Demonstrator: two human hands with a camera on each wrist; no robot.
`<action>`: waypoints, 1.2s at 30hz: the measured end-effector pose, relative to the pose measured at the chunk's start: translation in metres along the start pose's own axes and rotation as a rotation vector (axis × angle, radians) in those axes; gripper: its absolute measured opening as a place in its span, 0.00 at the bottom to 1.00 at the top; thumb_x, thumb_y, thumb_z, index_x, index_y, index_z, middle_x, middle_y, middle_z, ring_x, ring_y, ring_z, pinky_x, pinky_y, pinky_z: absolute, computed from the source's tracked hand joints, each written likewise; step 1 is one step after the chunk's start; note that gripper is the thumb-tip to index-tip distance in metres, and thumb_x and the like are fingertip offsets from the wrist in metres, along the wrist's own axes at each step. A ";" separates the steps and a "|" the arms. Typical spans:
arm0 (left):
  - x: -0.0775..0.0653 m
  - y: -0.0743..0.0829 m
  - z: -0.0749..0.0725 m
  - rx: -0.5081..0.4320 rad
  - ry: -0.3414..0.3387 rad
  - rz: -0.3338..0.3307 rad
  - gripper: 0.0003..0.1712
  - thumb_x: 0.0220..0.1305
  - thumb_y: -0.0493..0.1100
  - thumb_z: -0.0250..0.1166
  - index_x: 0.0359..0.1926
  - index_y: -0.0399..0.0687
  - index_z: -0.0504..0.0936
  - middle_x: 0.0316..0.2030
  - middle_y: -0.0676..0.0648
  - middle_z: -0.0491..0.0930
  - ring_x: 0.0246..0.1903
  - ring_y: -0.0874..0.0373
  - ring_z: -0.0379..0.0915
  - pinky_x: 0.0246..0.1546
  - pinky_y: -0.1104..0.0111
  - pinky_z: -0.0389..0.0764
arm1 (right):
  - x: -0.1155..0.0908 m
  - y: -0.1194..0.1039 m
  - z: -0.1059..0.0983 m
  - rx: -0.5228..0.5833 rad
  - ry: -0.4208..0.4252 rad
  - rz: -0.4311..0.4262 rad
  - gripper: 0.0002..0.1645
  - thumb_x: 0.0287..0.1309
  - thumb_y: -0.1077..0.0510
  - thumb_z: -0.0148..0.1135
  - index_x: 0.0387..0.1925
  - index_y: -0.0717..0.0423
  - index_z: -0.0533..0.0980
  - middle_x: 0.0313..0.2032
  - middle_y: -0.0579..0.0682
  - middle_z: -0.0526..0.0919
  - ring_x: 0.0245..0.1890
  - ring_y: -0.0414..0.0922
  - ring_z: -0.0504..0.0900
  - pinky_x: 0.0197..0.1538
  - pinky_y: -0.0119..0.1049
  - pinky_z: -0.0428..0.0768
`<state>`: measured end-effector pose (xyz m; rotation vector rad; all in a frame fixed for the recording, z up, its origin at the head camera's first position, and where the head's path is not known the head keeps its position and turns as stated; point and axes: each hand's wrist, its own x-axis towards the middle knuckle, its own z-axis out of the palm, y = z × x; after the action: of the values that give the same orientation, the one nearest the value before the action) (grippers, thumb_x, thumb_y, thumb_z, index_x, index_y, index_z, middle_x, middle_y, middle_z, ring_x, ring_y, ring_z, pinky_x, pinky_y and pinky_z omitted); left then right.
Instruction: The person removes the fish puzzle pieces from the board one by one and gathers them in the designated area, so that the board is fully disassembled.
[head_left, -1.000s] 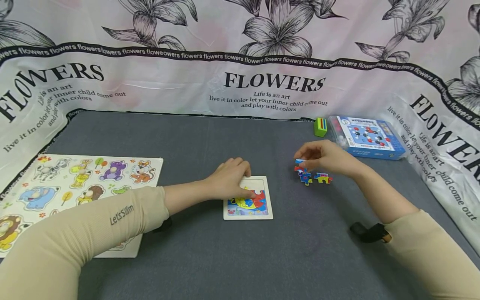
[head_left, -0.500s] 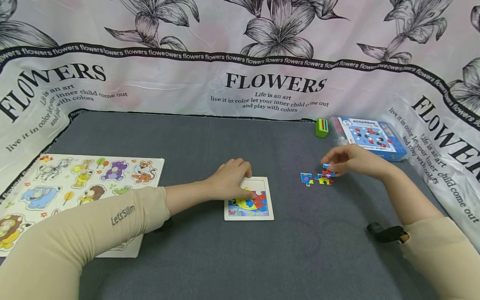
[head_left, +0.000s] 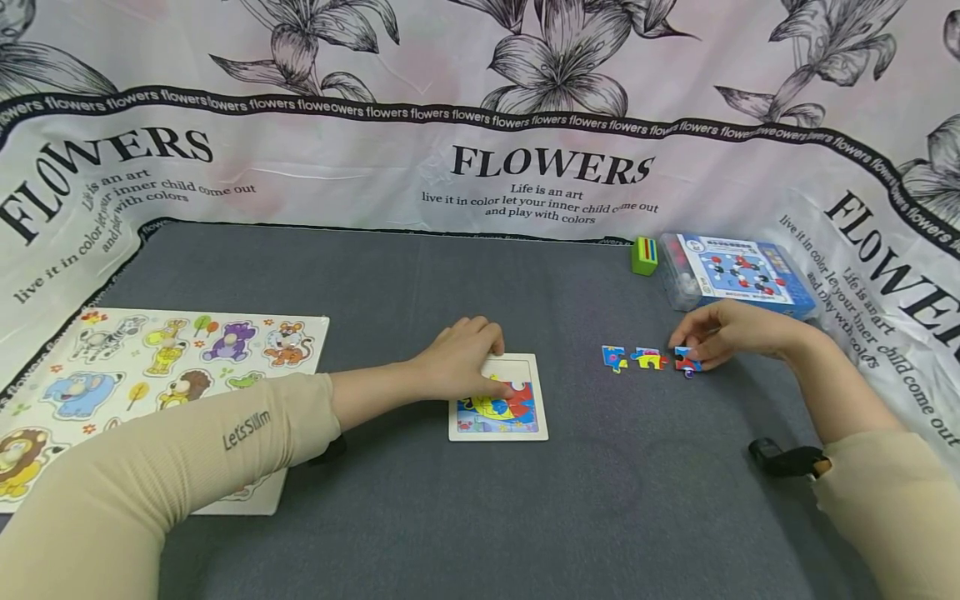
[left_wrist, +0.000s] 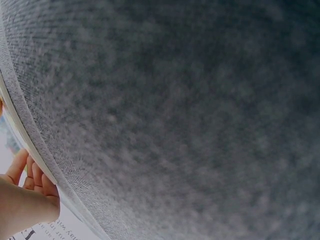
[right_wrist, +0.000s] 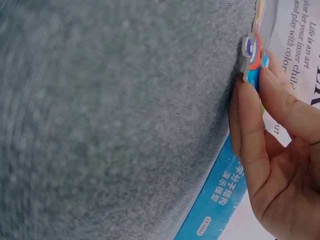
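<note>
My left hand (head_left: 465,358) holds a small framed jigsaw puzzle (head_left: 528,367) at its far left, the thumb lying across the picture and the bent fingers by the far edge. That picture is partly filled with yellow, red and blue pieces. To the right, my right hand (head_left: 723,333) pinches a blue and red jigsaw piece (head_left: 687,360) close to the table; the right wrist view also shows this piece (right_wrist: 254,57) between thumb and fingers. Two loose pieces, one blue and yellow (head_left: 614,358), one mostly yellow (head_left: 648,358), lie left of it in a row.
A large animal board (head_left: 300,400) lies under and beyond my left forearm. At the back right stand a blue boxed model set (head_left: 750,275) and a green block with coloured stripes (head_left: 643,256). A printed flower curtain (head_left: 360,175) borders the grey table (head_left: 525,508).
My right hand has moved right with the blue and red piece, over the yellow piece, and lowered it to the row's right end. The left hand stays on the puzzle.
</note>
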<state>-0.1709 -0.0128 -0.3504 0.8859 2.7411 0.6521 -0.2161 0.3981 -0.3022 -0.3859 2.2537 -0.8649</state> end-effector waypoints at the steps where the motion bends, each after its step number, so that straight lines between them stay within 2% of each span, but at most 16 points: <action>1: 0.000 0.000 0.000 0.001 0.000 -0.001 0.31 0.53 0.59 0.74 0.49 0.45 0.76 0.49 0.46 0.75 0.48 0.53 0.66 0.50 0.61 0.70 | 0.000 0.001 -0.001 0.004 -0.009 0.000 0.20 0.66 0.60 0.59 0.55 0.69 0.73 0.34 0.45 0.76 0.35 0.35 0.80 0.45 0.36 0.85; 7: 0.000 0.000 0.000 0.001 0.001 -0.001 0.31 0.53 0.59 0.74 0.49 0.45 0.76 0.48 0.46 0.75 0.48 0.53 0.66 0.49 0.62 0.70 | 0.001 0.002 -0.002 0.008 -0.021 0.016 0.20 0.67 0.60 0.59 0.55 0.69 0.73 0.32 0.44 0.76 0.34 0.35 0.79 0.44 0.35 0.85; 12: -0.001 0.000 0.000 0.003 0.001 0.001 0.31 0.53 0.59 0.73 0.49 0.45 0.76 0.48 0.46 0.76 0.47 0.53 0.66 0.49 0.61 0.70 | 0.002 -0.003 0.000 -0.011 0.009 0.065 0.20 0.66 0.61 0.59 0.54 0.70 0.72 0.31 0.44 0.76 0.33 0.35 0.78 0.43 0.34 0.84; 19: -0.001 0.000 -0.001 0.012 0.002 0.003 0.31 0.53 0.59 0.73 0.49 0.45 0.77 0.47 0.46 0.76 0.46 0.53 0.66 0.47 0.62 0.69 | 0.003 -0.007 0.003 -0.038 0.051 0.106 0.16 0.65 0.62 0.60 0.49 0.71 0.73 0.35 0.49 0.80 0.35 0.36 0.81 0.44 0.33 0.84; 30: 0.000 -0.001 0.000 0.019 0.004 0.010 0.31 0.54 0.59 0.73 0.49 0.45 0.77 0.46 0.46 0.76 0.46 0.53 0.66 0.47 0.63 0.69 | 0.004 -0.013 0.005 -0.072 0.050 0.137 0.17 0.65 0.59 0.61 0.48 0.69 0.73 0.38 0.50 0.81 0.37 0.36 0.82 0.46 0.33 0.83; 36: 0.000 -0.002 0.001 0.025 0.001 0.011 0.31 0.53 0.60 0.73 0.49 0.45 0.76 0.47 0.46 0.76 0.47 0.53 0.66 0.48 0.62 0.70 | 0.006 -0.027 0.011 -0.192 0.152 0.101 0.15 0.66 0.54 0.61 0.45 0.62 0.74 0.38 0.52 0.80 0.34 0.38 0.79 0.40 0.34 0.83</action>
<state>-0.1718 -0.0135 -0.3516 0.9066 2.7533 0.6222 -0.2119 0.3703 -0.2925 -0.2976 2.4831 -0.6470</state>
